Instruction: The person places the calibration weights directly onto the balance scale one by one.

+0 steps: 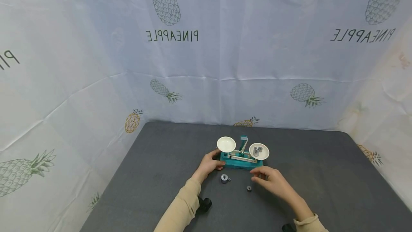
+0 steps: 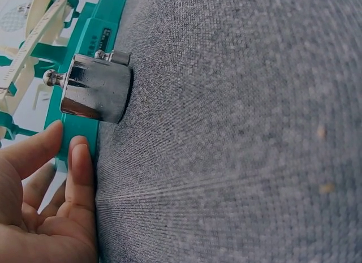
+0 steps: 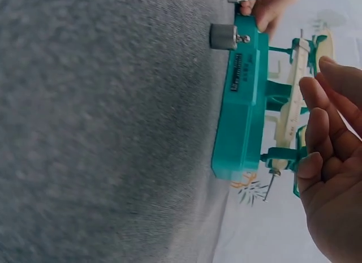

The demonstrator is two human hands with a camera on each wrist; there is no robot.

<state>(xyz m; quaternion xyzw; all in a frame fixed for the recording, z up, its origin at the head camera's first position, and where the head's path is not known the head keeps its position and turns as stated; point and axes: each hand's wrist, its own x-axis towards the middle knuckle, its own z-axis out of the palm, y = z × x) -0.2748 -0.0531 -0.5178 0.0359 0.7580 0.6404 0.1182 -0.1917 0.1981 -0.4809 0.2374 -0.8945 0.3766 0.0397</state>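
A teal balance scale [image 1: 239, 162] with two cream pans stands on the dark table. My left hand [image 1: 209, 163] holds the left end of its base, thumb along the front side and fingers reaching behind. The left pan [image 1: 226, 144] is bare, while metal weights [image 1: 256, 151] sit on the right pan [image 1: 264, 155]. My right hand [image 1: 271, 181] hovers near the front right corner of the base, fingers loosely bent with nothing between them. In front of the scale stand a large knobbed weight [image 1: 224, 179], a tiny weight [image 1: 229, 179] beside it, and a small weight [image 1: 249, 188].
The grey cloth-like table surface [image 1: 180, 142] spreads around the scale. A white curtain [image 1: 219, 56] printed with pineapples hangs behind and at both sides. Black wrist devices [image 1: 204, 204] show at the sleeves.
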